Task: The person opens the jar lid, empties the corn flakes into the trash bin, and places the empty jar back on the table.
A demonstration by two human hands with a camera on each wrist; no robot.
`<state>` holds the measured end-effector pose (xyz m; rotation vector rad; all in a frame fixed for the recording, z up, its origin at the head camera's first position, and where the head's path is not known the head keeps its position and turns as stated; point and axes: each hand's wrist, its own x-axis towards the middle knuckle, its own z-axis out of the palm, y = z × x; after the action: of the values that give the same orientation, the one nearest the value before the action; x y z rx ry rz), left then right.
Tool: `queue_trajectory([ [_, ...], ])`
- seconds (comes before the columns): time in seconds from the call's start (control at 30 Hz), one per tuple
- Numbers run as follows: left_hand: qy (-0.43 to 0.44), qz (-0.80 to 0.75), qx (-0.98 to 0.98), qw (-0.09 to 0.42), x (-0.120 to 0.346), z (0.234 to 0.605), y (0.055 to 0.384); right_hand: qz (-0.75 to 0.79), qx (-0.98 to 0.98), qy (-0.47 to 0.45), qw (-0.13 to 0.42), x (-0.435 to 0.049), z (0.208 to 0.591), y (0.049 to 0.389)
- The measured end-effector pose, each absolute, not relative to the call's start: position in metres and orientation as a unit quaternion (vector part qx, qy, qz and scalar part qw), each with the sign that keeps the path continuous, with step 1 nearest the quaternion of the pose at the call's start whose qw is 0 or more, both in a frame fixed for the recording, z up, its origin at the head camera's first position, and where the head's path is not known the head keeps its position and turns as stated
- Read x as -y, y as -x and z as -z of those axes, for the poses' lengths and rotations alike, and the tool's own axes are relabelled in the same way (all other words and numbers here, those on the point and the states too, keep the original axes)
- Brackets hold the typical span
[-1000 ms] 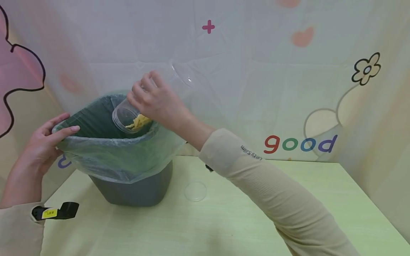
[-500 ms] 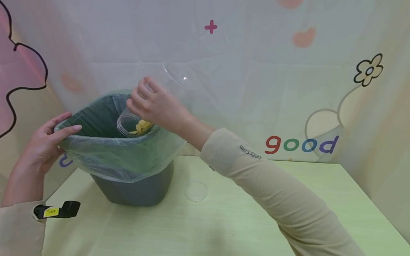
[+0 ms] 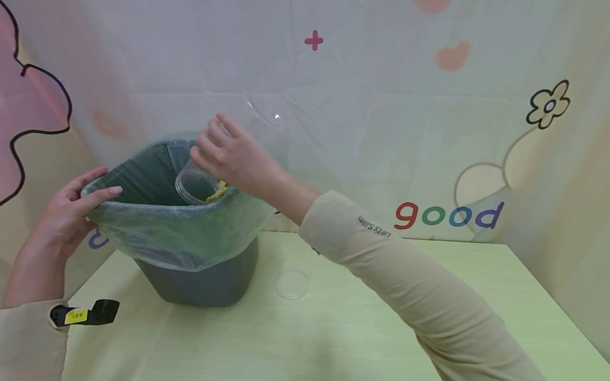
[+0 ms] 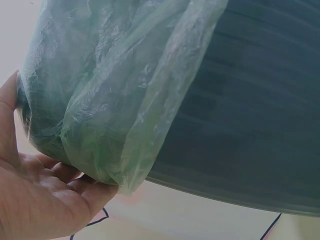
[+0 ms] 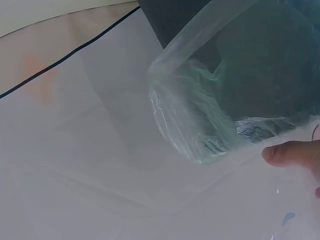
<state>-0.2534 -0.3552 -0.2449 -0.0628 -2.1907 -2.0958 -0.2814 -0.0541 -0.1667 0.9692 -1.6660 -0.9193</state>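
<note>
A grey bin (image 3: 205, 286), lined with a translucent green bag (image 3: 157, 230), stands tilted on the table. My left hand (image 3: 66, 209) grips its left rim, thumb over the bag's folded edge; the left wrist view shows the fingers (image 4: 97, 195) under the rim. With my right hand (image 3: 233, 153) I hold a clear plastic jar (image 3: 193, 182) tipped over the bin, its mouth down inside the opening. Crumpled yellow pieces (image 3: 218, 191) show at the jar's mouth, partly hidden by my hand. In the right wrist view only the thumb (image 5: 290, 152) shows, near the bag.
A clear round lid (image 3: 292, 284) lies flat on the pale table (image 3: 381, 323), right of the bin. Behind stands a printed cloth backdrop (image 3: 362, 132) with the word "good". A small black device (image 3: 86, 313) is strapped at my left sleeve.
The jar has gone slightly lower and to the right, and its mouth has turned. Less of the yellow pieces shows now. My left hand stays on the rim.
</note>
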Motion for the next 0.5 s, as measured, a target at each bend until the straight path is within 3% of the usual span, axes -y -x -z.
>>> queue_trajectory([
  [0.5, 0.03, 0.695, 0.716, 0.059, 0.349, 0.241, 0.248, 0.29, 0.673, -0.356, 0.579, 0.039, 0.163, 0.295],
])
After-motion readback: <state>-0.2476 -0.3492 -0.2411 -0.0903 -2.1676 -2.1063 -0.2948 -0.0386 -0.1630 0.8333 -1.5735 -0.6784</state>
